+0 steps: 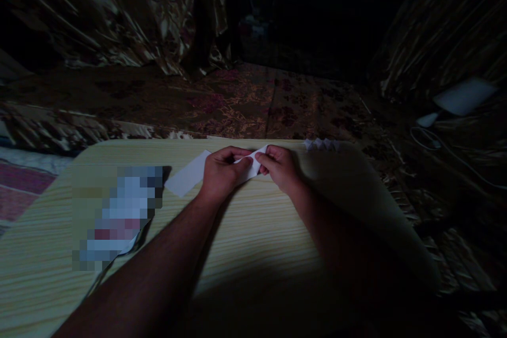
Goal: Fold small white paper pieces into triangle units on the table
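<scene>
Evidently mid-fold: left hand and right hand both pinching white paper, held between them; slanted edges suggest fold part-made, unfinished. Just left of left hand, pale strip lying flat, seemingly not yet folded. Beyond right hand, row of small pieces, about four, apparently done. Hard to make out: nearer than left hand, off left, pixelated thing; creases partly under thumbs; pieces' exact shape, tiny; far past hands, backdrop lost in darkness.
</scene>
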The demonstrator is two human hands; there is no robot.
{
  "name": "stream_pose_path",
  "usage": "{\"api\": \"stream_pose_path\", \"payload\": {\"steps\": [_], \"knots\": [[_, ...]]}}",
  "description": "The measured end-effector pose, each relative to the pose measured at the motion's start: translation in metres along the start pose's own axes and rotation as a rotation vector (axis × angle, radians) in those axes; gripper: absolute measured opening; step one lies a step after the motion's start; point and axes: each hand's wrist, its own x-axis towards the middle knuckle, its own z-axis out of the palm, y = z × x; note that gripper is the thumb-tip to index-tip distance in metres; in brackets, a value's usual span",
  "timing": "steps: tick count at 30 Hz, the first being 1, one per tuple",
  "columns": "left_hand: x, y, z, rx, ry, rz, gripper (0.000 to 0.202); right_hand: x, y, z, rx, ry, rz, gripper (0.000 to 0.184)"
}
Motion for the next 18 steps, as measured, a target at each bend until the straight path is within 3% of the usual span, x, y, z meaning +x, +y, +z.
{"api": "stream_pose_path", "payload": {"steps": [18], "knots": [[0.0006,-0.0019,-0.0002,0.004,-0.008,0.014,0.021,0.0012,0.0053,-0.0016,-0.014,-0.002,0.003,0.023]]}}
